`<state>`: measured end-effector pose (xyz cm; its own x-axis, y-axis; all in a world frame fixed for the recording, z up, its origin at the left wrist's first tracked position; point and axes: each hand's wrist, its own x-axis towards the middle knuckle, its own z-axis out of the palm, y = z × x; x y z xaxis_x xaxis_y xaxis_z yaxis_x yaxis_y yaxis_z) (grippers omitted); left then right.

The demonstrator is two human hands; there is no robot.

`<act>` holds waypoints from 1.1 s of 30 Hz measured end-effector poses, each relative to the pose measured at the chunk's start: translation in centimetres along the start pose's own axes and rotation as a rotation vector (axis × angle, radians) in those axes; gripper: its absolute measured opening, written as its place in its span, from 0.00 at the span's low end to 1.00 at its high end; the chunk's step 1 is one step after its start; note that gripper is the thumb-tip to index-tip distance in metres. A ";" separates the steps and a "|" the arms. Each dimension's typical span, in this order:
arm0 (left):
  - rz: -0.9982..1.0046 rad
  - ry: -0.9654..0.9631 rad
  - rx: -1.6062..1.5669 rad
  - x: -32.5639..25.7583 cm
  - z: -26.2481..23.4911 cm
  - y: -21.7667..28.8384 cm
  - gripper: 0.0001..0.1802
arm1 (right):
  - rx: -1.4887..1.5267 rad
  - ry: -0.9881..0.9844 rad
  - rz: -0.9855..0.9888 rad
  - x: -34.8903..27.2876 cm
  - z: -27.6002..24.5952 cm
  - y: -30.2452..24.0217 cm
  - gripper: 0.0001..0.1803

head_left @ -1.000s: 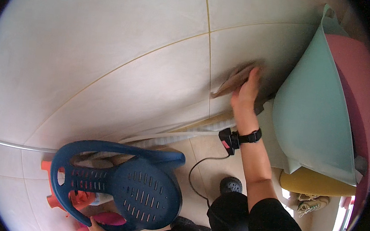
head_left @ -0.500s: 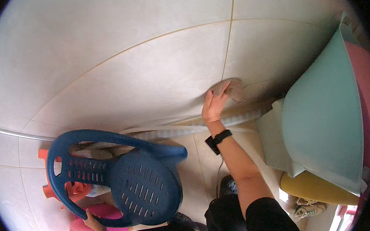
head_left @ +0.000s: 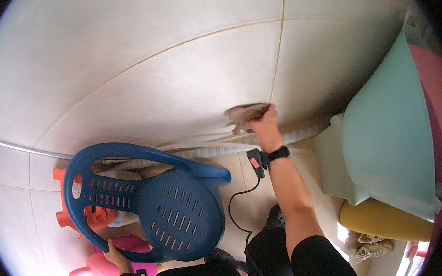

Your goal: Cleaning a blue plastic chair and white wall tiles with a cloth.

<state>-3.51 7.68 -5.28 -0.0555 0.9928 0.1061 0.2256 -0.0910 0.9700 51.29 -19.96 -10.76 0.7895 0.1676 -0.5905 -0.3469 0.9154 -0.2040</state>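
My right hand (head_left: 266, 123) presses a greyish-brown cloth (head_left: 242, 115) against the white tiled wall (head_left: 184, 77), just above its foot. Its fingers are closed on the cloth, which spreads out to the left of the hand. My left hand (head_left: 116, 256) grips the arm of a small blue plastic chair (head_left: 178, 221) at the lower left; the chair's seat and slotted back face me. Part of that hand's grip is hidden behind the chair arm. Each wrist wears a black band with a small device.
A tall pale turquoise plastic piece (head_left: 390, 132) stands at the right, with a yellow rounded thing (head_left: 384, 219) and shoes (head_left: 373, 250) below it. Orange plastic (head_left: 66, 219) and pink plastic things (head_left: 101, 269) lie around the chair. A long pale strip (head_left: 235, 152) runs along the wall's foot.
My right hand has swept the cloth left across the wall and turned, so the cloth now shows to its left. My left hand stays on the chair.
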 end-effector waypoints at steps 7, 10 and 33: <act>-0.061 -0.055 0.031 1.5 -2.7 -1.1 0.06 | -0.923 -0.395 -1.482 -7.5 12.5 -1.8 0.39; -0.115 -0.126 0.081 0.3 -1.7 0.8 0.18 | -1.390 -0.071 -1.852 -8.6 13.5 0.0 0.36; -0.004 -0.024 0.087 -0.2 -0.6 0.2 0.10 | -1.983 -1.073 -1.850 -7.6 6.3 -3.5 0.18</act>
<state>-4.00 7.40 -4.97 -0.0331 0.9948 0.0962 0.3091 -0.0814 0.9475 49.69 -22.17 -0.64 0.3018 0.6536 0.6941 0.9036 -0.4282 0.0103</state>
